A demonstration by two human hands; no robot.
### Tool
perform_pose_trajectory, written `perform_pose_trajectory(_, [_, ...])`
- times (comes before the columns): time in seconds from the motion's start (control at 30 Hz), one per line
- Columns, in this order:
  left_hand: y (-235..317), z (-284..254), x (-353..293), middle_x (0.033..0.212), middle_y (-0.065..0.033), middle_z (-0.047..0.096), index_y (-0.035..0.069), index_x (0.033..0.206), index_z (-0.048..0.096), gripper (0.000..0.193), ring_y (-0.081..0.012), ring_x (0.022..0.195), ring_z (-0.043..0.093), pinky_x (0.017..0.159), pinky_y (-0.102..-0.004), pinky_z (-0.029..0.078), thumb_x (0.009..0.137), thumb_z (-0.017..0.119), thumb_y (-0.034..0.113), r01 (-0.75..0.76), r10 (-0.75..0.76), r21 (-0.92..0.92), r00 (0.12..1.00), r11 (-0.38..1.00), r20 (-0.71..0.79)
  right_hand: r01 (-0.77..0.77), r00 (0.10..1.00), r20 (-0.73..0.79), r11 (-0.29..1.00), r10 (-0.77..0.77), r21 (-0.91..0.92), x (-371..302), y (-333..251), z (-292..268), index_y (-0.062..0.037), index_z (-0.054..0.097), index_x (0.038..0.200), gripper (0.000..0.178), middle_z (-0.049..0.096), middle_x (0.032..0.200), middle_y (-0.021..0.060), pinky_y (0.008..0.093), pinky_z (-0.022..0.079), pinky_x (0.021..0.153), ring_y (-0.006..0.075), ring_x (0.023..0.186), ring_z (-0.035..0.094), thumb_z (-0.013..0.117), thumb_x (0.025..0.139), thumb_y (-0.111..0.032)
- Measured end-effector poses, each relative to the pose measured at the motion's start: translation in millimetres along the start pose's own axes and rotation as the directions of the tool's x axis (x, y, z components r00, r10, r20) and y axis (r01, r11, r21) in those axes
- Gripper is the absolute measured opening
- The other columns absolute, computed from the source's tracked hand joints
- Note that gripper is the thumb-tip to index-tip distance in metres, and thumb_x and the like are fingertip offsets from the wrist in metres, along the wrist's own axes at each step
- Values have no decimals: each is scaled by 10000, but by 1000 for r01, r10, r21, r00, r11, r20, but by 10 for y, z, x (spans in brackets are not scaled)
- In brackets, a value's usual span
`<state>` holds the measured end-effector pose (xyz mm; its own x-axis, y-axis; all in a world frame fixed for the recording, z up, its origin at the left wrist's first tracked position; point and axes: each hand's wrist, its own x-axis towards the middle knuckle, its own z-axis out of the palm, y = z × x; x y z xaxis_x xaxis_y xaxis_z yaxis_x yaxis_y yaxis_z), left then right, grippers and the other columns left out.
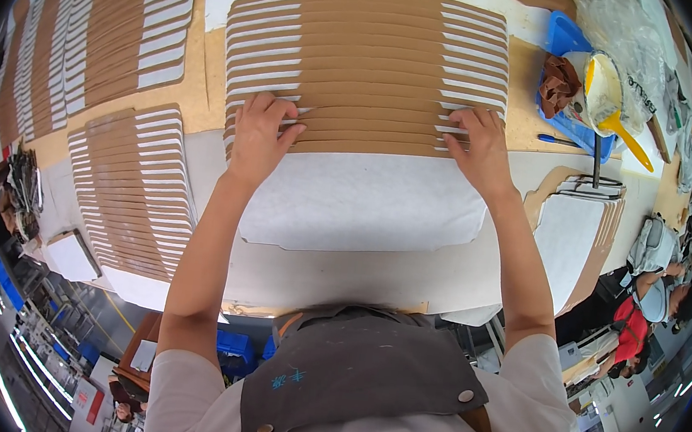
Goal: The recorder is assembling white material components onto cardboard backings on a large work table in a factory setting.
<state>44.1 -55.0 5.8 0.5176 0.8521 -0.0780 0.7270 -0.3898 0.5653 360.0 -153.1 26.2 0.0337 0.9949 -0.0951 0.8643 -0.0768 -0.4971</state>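
Note:
In front of me lies a fanned row of overlapping sheets (369, 60), brown across the middle with white strips at both sides. The nearest sheet (364, 205) shows its broad white face. My left hand (262, 133) is at the left side of the row, thumb and fingers curled around the edges of one of the nearer sheets. At the right side my right hand (479, 150) grips the same area in a similar way, fingers bent and thumb toward the middle. Exactly how many sheet edges lie between the fingertips is hidden.
More fanned sheets (118, 27) lie at the far left, and another fanned stack (127, 195) nearer. To the right, a blue tray (565, 33) holds a tub (603, 95) with a yellow-handled brush (624, 139). White-faced panels (567, 237) lie below it. Other people work at the far right.

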Motion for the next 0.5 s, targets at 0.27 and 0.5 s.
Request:
perform_pose_trajectory(0.27, [71, -141, 71, 802, -26, 549, 75, 776, 567, 128, -226, 820, 519, 709, -367, 380, 714, 665, 21, -134, 134, 0, 991, 991, -25, 52, 998, 40, 998, -53, 31, 58, -62, 20, -91, 564, 958, 325, 531, 1022, 49, 395, 400, 827, 269, 999, 473, 678, 664, -9])
perform_pose_trajectory(0.5, [-54, -319, -55, 829, -20, 630, 69, 856, 607, 96, -201, 755, 573, 721, -311, 413, 772, 651, 82, -272, 275, -82, 961, 959, 24, 207, 978, 39, 978, -207, -13, 74, -34, -56, -96, 591, 974, 293, 590, 928, 54, 377, 428, 799, 269, 905, 539, 678, 696, -67])
